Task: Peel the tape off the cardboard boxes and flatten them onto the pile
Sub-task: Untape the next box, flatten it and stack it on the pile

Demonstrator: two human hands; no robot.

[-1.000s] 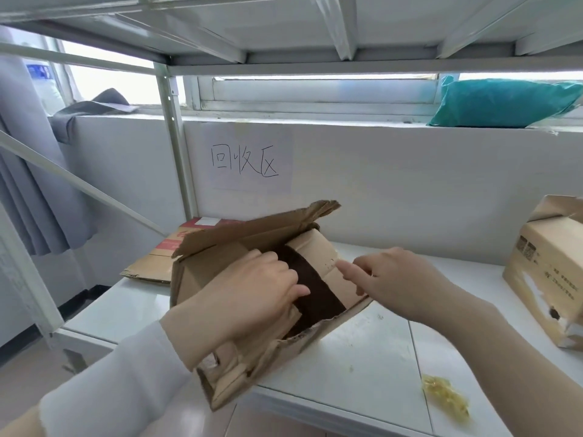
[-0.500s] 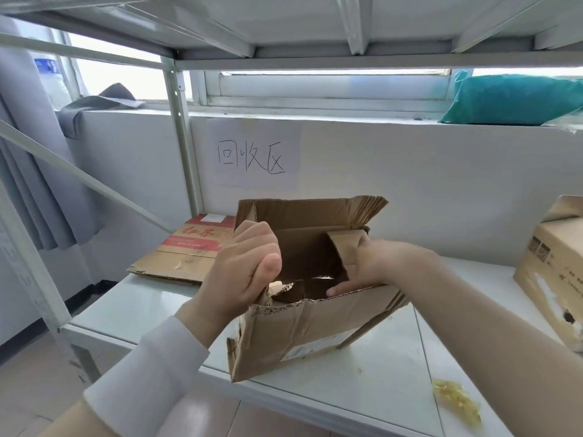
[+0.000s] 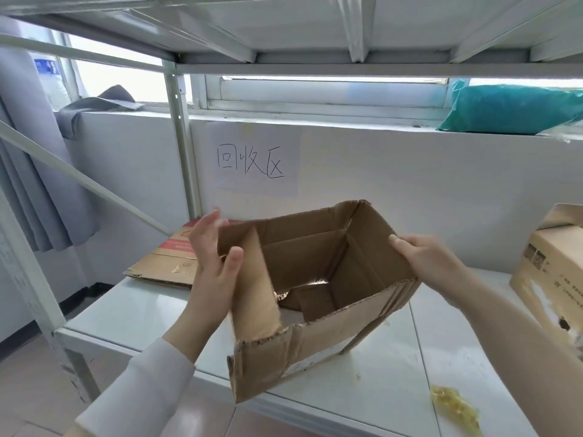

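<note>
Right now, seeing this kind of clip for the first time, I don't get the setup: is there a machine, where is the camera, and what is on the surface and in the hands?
There is no machine here. A person works with two bare hands, and the single picture comes from a camera worn on the head, looking forward and down. The left hand and the right hand each hold one side wall of an open cardboard box, tilted at the front of a white shelf. Behind it on the left lies flattened cardboard, the pile. At the right edge stands a second box. Near the front lies a crumpled yellowish wad, probably peeled tape.
</note>
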